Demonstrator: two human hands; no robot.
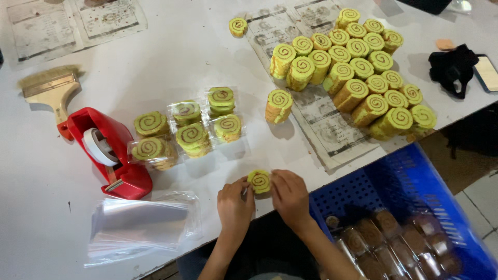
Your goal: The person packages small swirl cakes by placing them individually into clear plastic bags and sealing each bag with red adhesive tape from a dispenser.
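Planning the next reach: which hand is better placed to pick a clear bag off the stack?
Left, probably. The left hand sits nearest the stack of clear bags, which lies to its left. The right hand is farther off, by the blue crate, and can steady the roll slice.

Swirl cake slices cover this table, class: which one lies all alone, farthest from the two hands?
The single slice at the far edge, left of the big pile. The others are stacked, clustered, bagged, or held between the left hand and right hand.
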